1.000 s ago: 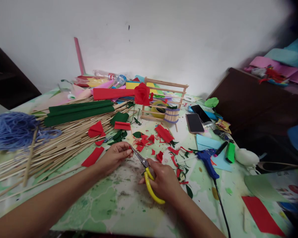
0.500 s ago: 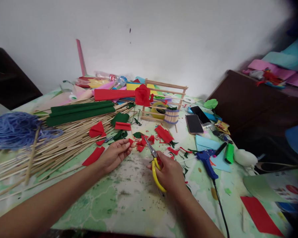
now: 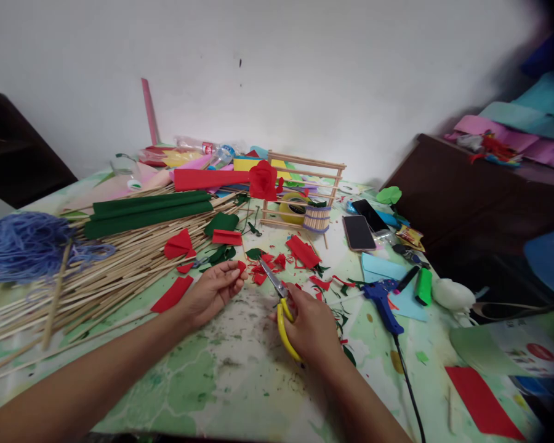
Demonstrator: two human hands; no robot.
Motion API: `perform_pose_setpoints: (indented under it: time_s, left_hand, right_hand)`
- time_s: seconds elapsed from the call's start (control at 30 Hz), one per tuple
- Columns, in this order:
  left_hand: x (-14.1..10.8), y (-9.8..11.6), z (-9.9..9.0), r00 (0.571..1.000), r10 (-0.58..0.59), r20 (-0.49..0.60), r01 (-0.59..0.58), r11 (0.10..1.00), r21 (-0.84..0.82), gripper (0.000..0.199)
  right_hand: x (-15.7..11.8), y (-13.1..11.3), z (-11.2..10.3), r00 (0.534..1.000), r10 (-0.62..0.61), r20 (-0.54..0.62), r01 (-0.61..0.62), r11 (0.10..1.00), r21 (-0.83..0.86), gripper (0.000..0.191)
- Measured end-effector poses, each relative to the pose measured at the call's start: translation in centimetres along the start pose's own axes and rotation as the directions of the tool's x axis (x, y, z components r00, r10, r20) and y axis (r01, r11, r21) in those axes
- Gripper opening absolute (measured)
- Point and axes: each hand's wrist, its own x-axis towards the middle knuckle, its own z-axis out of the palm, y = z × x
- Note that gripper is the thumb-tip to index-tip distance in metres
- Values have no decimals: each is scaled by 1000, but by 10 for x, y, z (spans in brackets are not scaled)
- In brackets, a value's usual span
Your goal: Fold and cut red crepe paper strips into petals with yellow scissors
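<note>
Between the thumb and fingers of my left hand (image 3: 219,288) is pinched a small red paper piece (image 3: 241,267). My right hand (image 3: 311,323) grips yellow-handled scissors (image 3: 286,329), whose blades point up and left over red scraps (image 3: 279,261). The blades look nearly closed and stand apart from the pinched piece. Just beyond lie a folded red strip (image 3: 303,251) and a green leaf-shaped cutting (image 3: 255,253). A red paper flower (image 3: 263,179) rests against a stick frame (image 3: 307,163), which has a small stick basket (image 3: 316,218) at its lower right.
Thin sticks (image 3: 133,264), green paper rolls (image 3: 150,212) and blue yarn (image 3: 23,246) cover the left side. At right are a blue glue gun (image 3: 383,301) with its cord, a phone (image 3: 359,232), a green marker (image 3: 424,287) and a red sheet (image 3: 482,400). A wall stands behind.
The scissors and my right hand have shifted slightly left, closer to my left hand. My left hand still pinches the red piece. The whole view has moved a little.
</note>
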Motion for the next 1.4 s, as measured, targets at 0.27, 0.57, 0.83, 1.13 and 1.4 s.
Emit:
perform_pose_setpoints:
  time_s: [0.27,0.57,0.83,1.13,1.4]
  left_hand:
    - [-6,-3,3,985,-48,169,63,994,-90,9]
    - [-26,-28,11,958,-182,224,141,972,187,19]
    - [-26,-37,4,951,-141,275,-10,875,484,24]
    - [-26,-28,8,968,-102,231,-40,842,538,21]
    - [-26,-27,13,983,-73,169,0,917,400,30]
  right_hand:
    - [4,11,1,996,76,-41,-78,996,-49,47]
    - [-3,-17,5,952,-238,-190,294,886,359,23]
    - [-3,-24,17,967,-136,-215,241,763,599,24]
    - [0,-24,20,998,-31,-48,57,501,863,25]
    - [2,-11,27,998,44,38,-51,372,927,27]
